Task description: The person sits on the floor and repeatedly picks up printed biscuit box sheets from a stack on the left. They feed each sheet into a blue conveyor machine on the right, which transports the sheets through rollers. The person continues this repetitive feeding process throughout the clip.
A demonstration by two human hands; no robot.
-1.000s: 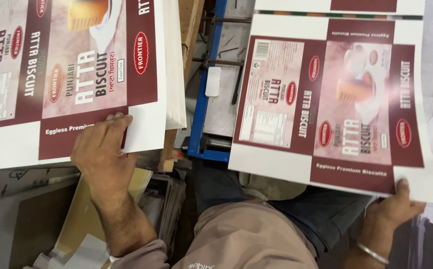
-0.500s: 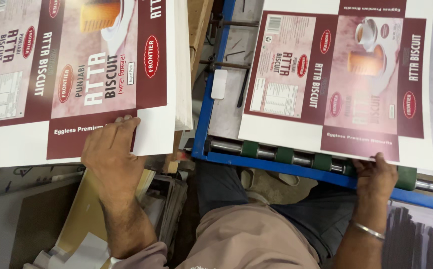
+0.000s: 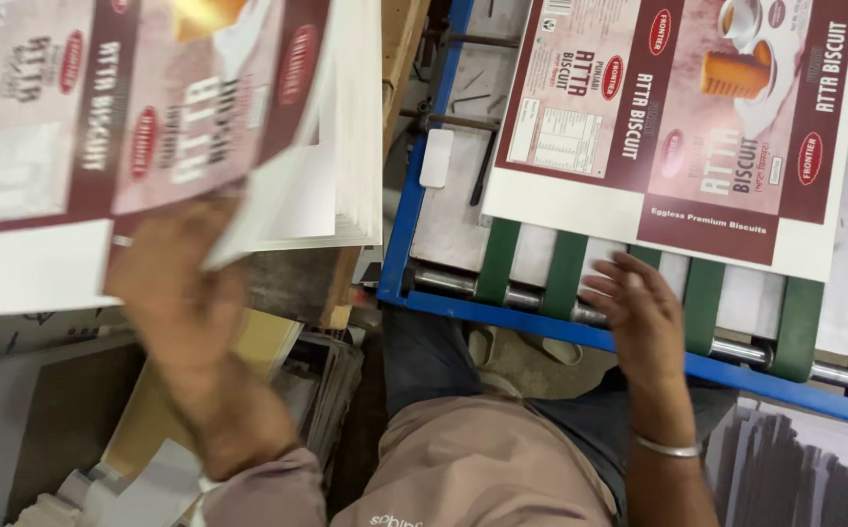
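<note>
My left hand (image 3: 175, 278) grips the near edge of a printed maroon-and-white carton sheet (image 3: 121, 127) and lifts it, blurred, off a tall stack of like sheets (image 3: 351, 146) at the left. My right hand (image 3: 639, 312) is flat and empty, fingers spread over the green belts (image 3: 565, 273) and steel roller at the near end of a blue-framed feeder (image 3: 639, 346). A second printed carton sheet (image 3: 678, 127) lies on the feeder beyond that hand, apart from the fingertips. A metal bangle sits on my right wrist.
A wooden pallet edge (image 3: 399, 39) stands between the stack and the feeder. Loose board and paper scraps (image 3: 277, 361) lie on the floor at lower left. My knees are under the feeder's blue rail. Dark stacked sheets (image 3: 795, 468) sit at lower right.
The sheet on the feeder has slid away from me and my right hand has let it go. My left hand has picked up the top sheet of the left stack.
</note>
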